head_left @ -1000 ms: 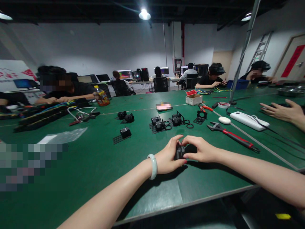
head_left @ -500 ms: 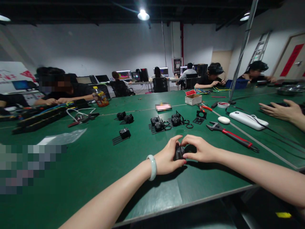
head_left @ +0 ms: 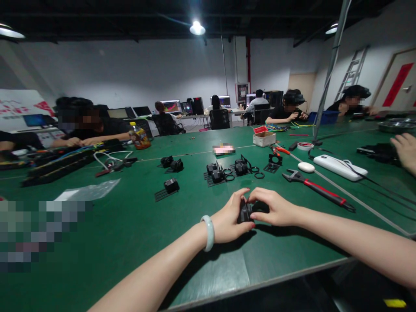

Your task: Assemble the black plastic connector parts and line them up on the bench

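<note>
Near the table's front edge, my left hand [head_left: 229,219] grips a small black part [head_left: 244,212] that looks like a camera module with a thin plate. My right hand [head_left: 274,206] pinches the same part from the other side, thumb and fingers curled round it. The fingers hide much of it. Beyond my hands lie similar black modules [head_left: 217,174] on slotted plates, with black rings [head_left: 259,175] beside them. Another such module [head_left: 170,185] sits to the left, and a black bracket with a round hole [head_left: 274,160] stands to the right.
An adjustable wrench [head_left: 320,190] with a red and black handle lies at right, near a white power bank [head_left: 339,167] and a white oval object [head_left: 306,167]. A co-worker's hand [head_left: 406,149] is at the far right. A plastic bag [head_left: 89,190] and a drink bottle [head_left: 139,136] are at left.
My hands keep hold of the black part with hardly any shift. The co-worker's hand at right has drawn away rightward, uncovering a black object. The whole view has moved slightly.
</note>
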The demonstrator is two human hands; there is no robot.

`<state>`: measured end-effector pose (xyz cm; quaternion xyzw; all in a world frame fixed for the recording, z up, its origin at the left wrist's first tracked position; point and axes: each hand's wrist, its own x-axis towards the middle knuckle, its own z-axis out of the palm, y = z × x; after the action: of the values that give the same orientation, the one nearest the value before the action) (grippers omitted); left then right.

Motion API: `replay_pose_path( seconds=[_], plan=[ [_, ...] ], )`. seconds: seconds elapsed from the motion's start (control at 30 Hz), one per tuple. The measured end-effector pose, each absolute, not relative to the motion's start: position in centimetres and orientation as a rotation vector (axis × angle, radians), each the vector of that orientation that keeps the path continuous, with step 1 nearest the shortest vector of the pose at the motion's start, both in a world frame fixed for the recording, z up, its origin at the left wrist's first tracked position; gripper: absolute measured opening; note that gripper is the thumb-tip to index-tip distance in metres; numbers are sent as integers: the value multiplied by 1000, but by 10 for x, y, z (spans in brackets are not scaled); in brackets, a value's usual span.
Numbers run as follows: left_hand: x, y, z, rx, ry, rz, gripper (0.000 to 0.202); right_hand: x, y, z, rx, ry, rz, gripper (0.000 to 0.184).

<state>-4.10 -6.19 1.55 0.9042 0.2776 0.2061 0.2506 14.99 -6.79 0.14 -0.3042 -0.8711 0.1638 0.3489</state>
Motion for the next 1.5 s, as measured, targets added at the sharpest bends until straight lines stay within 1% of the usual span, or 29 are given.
replay_pose_path(
  seconds=[0.17,0.3,0.47,1.5],
  plan=[
    [-42,-62,15,2450,744,573,72,150,-68,1,-799,-2215,426,34],
    [-41,-61,14,2451,734,578,71,149,-68,1,-783,-2217,439,37],
    [-40,-61,14,2445,718,616,70,149,-68,1,-754,-2229,449,35],
    [-40,-61,15,2463,754,568,72,150,-68,2,-829,-2280,451,29]
  ],
)
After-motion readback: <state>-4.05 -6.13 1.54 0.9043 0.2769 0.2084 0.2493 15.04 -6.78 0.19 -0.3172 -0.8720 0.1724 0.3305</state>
